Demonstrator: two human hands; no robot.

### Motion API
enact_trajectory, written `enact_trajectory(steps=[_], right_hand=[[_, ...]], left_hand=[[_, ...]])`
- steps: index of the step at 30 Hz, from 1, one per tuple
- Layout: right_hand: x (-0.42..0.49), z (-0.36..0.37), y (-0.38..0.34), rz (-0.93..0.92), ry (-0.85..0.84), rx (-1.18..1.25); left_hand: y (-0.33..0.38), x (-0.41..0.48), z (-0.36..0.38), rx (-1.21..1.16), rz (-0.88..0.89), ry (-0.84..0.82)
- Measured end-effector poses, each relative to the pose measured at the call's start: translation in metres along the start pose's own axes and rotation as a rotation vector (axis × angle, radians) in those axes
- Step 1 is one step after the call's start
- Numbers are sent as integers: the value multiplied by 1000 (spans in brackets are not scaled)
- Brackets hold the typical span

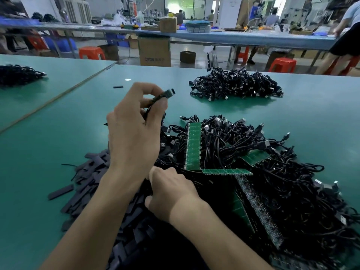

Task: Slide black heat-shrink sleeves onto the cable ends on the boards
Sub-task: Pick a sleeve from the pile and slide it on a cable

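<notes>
My left hand [134,129] is raised above the table and pinches a cable end [165,95] with a small green board piece and a black sleeve on its tip. My right hand [171,193] is lower, fingers curled down into the heap of flat black heat-shrink sleeves [91,172]; what it holds is hidden. Green board strips [193,146] with black cables [272,172] attached lie in a tangled pile to the right of both hands.
A second pile of black cables [235,84] lies farther back on the green table [48,133], and a third [17,74] at far left. One loose sleeve [118,87] lies alone. Red stools, cardboard boxes and people stand beyond the table.
</notes>
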State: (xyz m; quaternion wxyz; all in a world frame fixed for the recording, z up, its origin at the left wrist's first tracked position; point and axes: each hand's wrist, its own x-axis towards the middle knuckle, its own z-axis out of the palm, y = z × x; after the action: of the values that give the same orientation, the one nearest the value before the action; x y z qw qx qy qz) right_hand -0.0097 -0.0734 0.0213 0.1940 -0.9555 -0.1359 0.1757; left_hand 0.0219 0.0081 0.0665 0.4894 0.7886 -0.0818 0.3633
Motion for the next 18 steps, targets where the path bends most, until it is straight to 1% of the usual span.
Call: enact_trajectory(steps=[4,6,11,15,18], right_hand=[[-6,-5,-7,69,-36,91],[-14,-11,-10,51,18,107],[-38,-31,-7,-99,394,193],[-50,-51,6,-130,683,216],[-52,-66,27,-126,825,364]], left_hand=[[1,-3,1,-56,46,12],[0,-2,1,-82,52,18],[-1,0,-1,-90,73,12],[2,-3,1,-66,47,-53],[3,-6,3,-77,40,-124]])
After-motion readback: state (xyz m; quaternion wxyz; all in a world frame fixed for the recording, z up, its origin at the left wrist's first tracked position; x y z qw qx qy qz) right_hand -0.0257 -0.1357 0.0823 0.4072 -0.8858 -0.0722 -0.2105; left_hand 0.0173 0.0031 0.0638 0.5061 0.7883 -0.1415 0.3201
